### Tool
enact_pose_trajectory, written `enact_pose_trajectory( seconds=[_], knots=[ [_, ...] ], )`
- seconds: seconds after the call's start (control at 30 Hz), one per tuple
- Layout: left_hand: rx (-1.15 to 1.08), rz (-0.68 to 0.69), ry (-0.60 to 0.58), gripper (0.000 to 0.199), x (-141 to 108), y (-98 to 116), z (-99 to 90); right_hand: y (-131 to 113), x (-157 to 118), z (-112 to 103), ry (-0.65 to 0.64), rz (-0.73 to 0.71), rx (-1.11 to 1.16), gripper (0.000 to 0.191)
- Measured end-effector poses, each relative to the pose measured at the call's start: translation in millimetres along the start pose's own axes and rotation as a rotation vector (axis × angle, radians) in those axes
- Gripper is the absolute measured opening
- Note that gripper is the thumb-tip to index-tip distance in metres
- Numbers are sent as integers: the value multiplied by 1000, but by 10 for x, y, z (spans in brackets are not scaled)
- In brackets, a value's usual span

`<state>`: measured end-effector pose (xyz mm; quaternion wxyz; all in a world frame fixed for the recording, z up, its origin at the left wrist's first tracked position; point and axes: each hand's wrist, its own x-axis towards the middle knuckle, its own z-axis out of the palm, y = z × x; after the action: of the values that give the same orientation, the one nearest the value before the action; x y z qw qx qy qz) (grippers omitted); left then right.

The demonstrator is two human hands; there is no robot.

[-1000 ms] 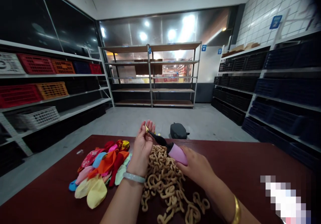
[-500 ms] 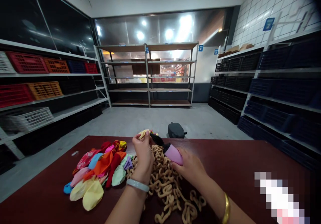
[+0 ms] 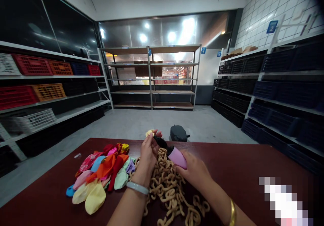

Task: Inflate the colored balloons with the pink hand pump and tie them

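My left hand is raised over the far part of the table, its fingers pinching a small pale yellow limp piece. My right hand is wrapped round the pink-purple body of a handheld tool. The tool's dark front part points up and left and reaches my left fingers; whether it touches the yellow piece is hidden. Below both hands lies a heap of tan, curled, rope-like strands. Left of them is a pile of limp pieces in many colours, some like deflated balloons.
The dark red table spans the foreground. On the floor beyond it sits a dark grey bag-like object. Shelves with coloured crates stand left, and shelves with dark crates stand right. A metal rack faces me.
My left hand has turned, and some of its fingers now spread to the right. Less of the yellow piece shows. The tool stays in my right hand, and the view has shifted slightly.
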<state>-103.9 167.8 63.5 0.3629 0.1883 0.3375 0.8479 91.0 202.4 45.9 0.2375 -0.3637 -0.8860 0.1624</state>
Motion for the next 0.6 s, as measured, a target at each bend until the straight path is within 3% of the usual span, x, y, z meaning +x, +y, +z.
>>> enact_pose_trajectory(
  seconds=[0.13,0.33,0.6],
  knots=[
    [-220,-26,-61,17,-12,52,31,3,19,13,-79,8,201,46],
    [-124,-6,-79,20,-8,-3,-1,72,42,58,-169,36,463,45],
    [-110,-124,-148,27,-84,136,43,104,76,-89,-161,17,333,39]
  ],
)
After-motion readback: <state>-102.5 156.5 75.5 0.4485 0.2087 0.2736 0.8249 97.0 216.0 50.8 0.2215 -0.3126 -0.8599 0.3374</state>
